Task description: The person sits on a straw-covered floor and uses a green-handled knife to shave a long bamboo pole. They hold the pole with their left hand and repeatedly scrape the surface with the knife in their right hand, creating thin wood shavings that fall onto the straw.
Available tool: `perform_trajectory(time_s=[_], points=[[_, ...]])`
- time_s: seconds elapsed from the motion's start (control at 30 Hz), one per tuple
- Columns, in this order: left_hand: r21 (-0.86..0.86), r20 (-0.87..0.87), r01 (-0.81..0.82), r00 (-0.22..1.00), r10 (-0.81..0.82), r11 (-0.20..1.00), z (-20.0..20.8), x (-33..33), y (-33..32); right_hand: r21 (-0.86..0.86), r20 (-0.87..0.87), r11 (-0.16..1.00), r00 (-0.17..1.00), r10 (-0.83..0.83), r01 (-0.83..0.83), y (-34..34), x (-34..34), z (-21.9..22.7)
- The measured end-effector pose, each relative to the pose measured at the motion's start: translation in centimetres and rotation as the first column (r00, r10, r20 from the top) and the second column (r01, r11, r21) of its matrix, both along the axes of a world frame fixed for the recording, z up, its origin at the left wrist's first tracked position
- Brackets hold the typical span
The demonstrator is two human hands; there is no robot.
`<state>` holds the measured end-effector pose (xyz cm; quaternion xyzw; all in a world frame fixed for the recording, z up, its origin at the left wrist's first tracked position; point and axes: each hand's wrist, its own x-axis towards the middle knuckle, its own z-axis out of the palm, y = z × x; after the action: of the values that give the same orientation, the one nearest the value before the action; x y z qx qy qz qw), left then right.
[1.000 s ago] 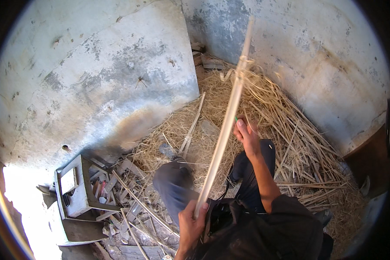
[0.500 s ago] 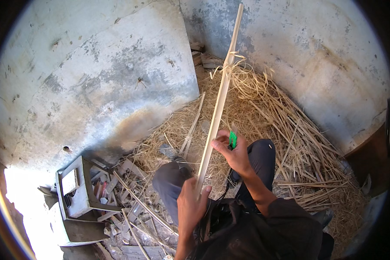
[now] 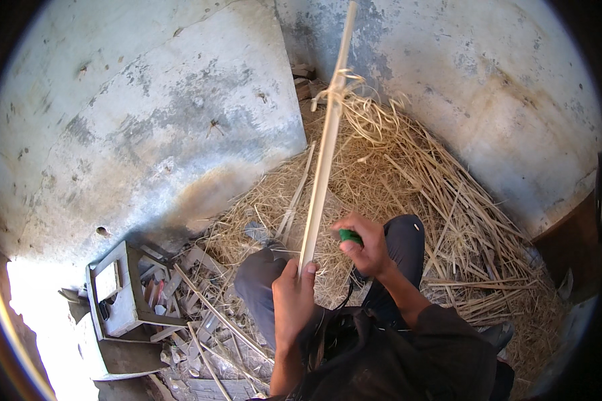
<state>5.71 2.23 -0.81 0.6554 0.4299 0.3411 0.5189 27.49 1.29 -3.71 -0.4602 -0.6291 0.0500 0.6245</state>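
A long pale split-bamboo strip rises from my lap toward the far wall. Its lower end sits in the grip of my left hand, thumb along its face. Thin curled shavings hang around the strip's upper part, some apparently still attached. Just right of the strip, my right hand is closed round a small green-handled tool. Most of that tool is hidden by the fingers, and its working end cannot be made out. The right hand is apart from the strip.
A heap of dry strips and shavings covers the floor ahead and right. Worn plaster walls stand close on the far side. At left lies a broken box-like frame among wood scraps. My bent knees flank the strip.
My right hand has come off the strip and turned, closing round the green tool. The strip's upper end has swung left, and my left hand has shifted slightly up.
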Motion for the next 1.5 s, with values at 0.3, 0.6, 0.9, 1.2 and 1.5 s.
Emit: perform_trajectory(time_s=[0.3,0.6,0.9,1.2,1.5], points=[[-0.166,0.187,0.043,0.982,-0.012,0.985,2.2,0.1,-0.3,-0.057,0.264,0.995,0.962,-0.066,0.084,-1.5,-0.9,1.5],[-0.128,0.122,0.005,0.992,0.01,0.992,2.6,0.0,-0.7,-0.002,0.31,0.993,0.944,-0.11,0.117,-0.9,-1.4,2.0],[-0.051,0.09,0.014,0.996,-0.009,0.999,1.2,-0.4,-0.5,0.029,0.367,0.985,0.915,-0.169,0.171,-0.9,-1.2,2.2],[-0.087,0.082,0.006,0.997,0.001,0.996,1.8,-0.8,-0.7,0.058,0.381,0.979,0.902,-0.204,0.196,-0.8,-1.4,2.4],[-0.068,-0.001,0.007,1.0,-0.008,0.998,2.2,-1.5,-1.0,0.06,0.367,0.977,0.906,-0.211,0.204,-0.9,-1.5,2.6]])
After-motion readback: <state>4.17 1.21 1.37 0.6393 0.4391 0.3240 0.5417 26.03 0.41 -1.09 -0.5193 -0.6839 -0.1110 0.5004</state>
